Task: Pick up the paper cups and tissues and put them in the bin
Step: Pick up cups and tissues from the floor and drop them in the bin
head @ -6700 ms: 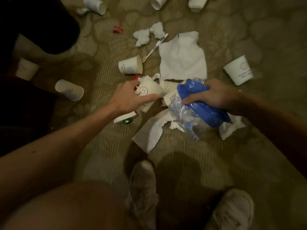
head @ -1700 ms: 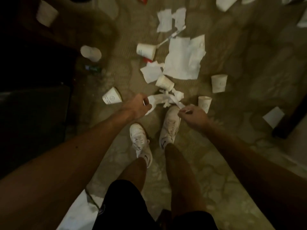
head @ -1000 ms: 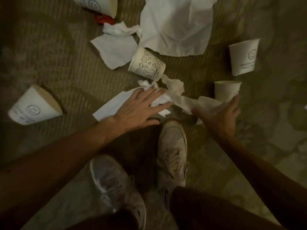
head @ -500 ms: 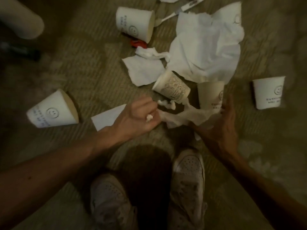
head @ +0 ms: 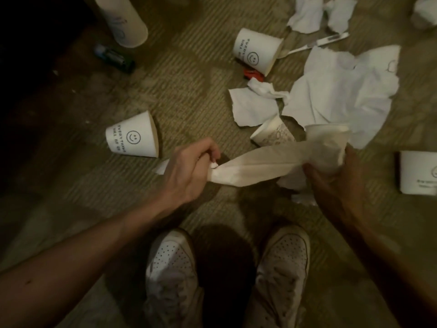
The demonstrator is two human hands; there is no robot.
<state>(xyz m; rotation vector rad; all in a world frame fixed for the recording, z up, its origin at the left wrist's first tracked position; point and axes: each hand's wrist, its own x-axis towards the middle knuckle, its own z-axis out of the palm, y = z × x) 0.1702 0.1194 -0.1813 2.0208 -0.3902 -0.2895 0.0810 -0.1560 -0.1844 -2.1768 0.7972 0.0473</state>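
My left hand [head: 189,171] grips one end of a long white tissue [head: 257,165] stretched across above the carpet. My right hand [head: 335,178] holds the tissue's other end together with a paper cup [head: 328,136]. White smiley cups lie on their sides: one [head: 133,138] left of my left hand, one [head: 256,50] at the upper middle, one [head: 418,176] at the right edge. A patterned cup [head: 274,134] lies just beyond the tissue. A big crumpled tissue [head: 345,88] and a smaller sheet [head: 251,107] lie beyond it. No bin is in view.
More tissue scraps [head: 316,13] and a plastic spoon [head: 314,43] lie at the top right. A tall cup [head: 123,20] and a dark small object [head: 115,59] sit at the top left, a red wrapper [head: 253,74] by the upper cup. My white shoes [head: 227,278] stand below.
My left hand closed on the tissue and lifted it off the carpet. My right hand took hold of the paper cup and the tissue's far end. The view moved closer to the floor.
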